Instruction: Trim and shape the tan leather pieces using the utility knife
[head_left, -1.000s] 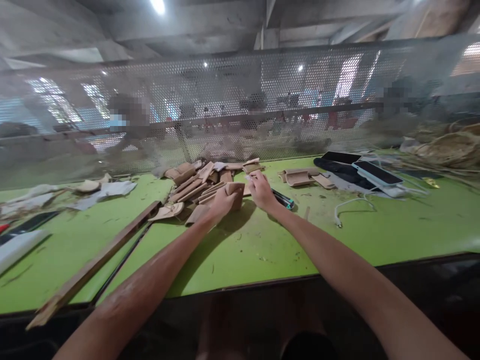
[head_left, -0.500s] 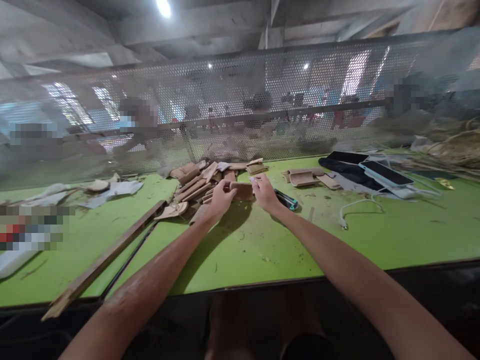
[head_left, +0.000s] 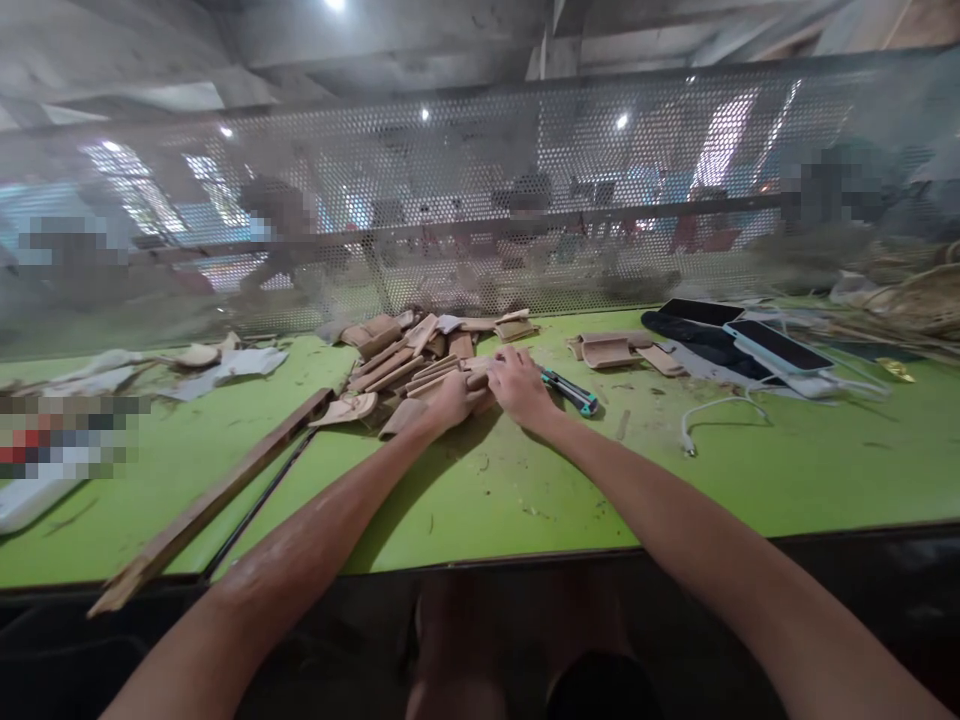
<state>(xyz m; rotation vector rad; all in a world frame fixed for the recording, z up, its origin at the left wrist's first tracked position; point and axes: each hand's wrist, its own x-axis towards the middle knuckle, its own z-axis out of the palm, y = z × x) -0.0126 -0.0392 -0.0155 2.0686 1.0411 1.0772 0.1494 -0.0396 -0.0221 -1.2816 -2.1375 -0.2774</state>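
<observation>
My left hand [head_left: 450, 400] is closed round one end of a curved brown piece [head_left: 477, 381] that looks like wood or bamboo. My right hand [head_left: 519, 384] lies over the other end, its fingers bent down onto the piece. Most of the piece is covered by the two hands. Just right of my right hand, a green and black utility knife [head_left: 576, 394] rests on the table. Behind and left of my left hand is a heap of similar brown curved pieces [head_left: 386, 372].
A long wooden strip [head_left: 217, 497] crosses the green table [head_left: 510, 520] at left. More curved pieces [head_left: 607, 351] lie to the right, near phones [head_left: 780, 345] and a white cable [head_left: 686, 430]. A perforated metal screen [head_left: 465, 220] stands behind, with people beyond it.
The brown piece has turned and come lower between my hands. My right hand has slid left, covering more of it. A small whitish thing at my right fingertips no longer shows.
</observation>
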